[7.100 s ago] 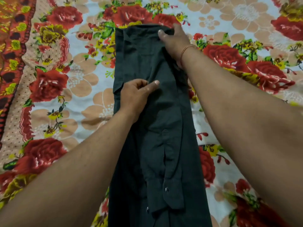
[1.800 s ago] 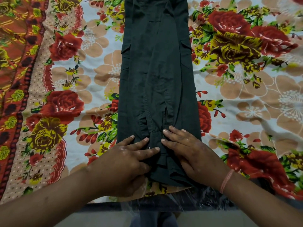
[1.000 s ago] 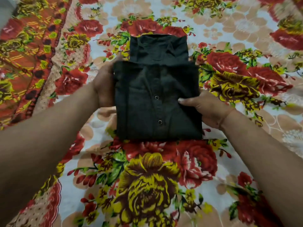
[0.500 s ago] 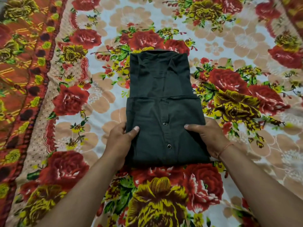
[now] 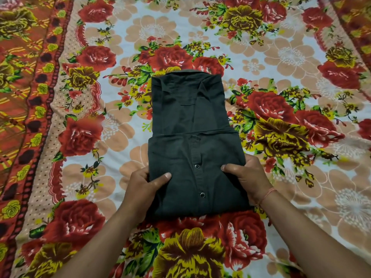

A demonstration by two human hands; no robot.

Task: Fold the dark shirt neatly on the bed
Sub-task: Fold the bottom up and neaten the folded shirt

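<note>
The dark shirt [image 5: 192, 125] lies on the bed, folded lengthwise into a narrow strip, its lower part doubled up over the middle so the snap-button placket faces up. The collar end stays uncovered at the far side. My left hand [image 5: 144, 187] grips the left edge of the folded layer, thumb on top and fingers underneath. On the opposite edge my right hand [image 5: 247, 177] holds the layer the same way, with a thin band on its wrist.
A floral bedsheet [image 5: 281, 57] with red roses, yellow flowers and peach blossoms covers the whole bed. An orange patterned border [image 5: 24, 97] runs down its left side and another shows at the far right edge.
The shirt's bottom end has been lifted from the near edge and folded up over the middle. In the last half second both hands have slid nearer along the folded layer's side edges.
</note>
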